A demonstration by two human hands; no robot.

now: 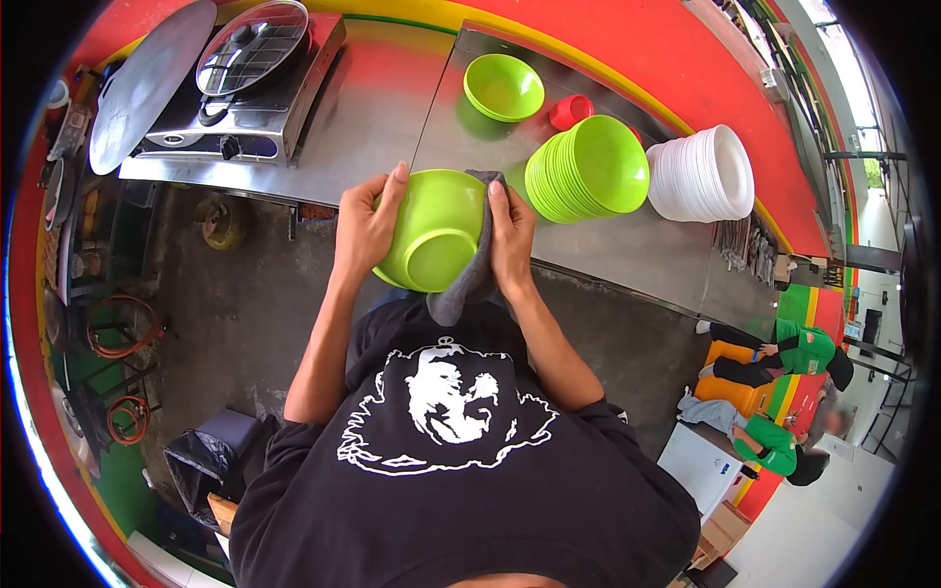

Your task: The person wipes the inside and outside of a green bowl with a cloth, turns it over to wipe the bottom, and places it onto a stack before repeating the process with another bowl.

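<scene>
A green bowl is held up in front of my body, tilted so that its round base faces me. My left hand grips its left side, thumb up along the wall. On the other side my right hand presses a dark grey cloth against the bowl, and the cloth's end hangs below. Behind the bowl, on the steel counter, are a couple of nested green bowls, a small red cup and a tall leaning stack of green bowls.
A stack of white bowls and metal cutlery are at the counter's right. On the left stands a gas stove with a lidded pan and a large round metal lid. Two people in green shirts are at far right.
</scene>
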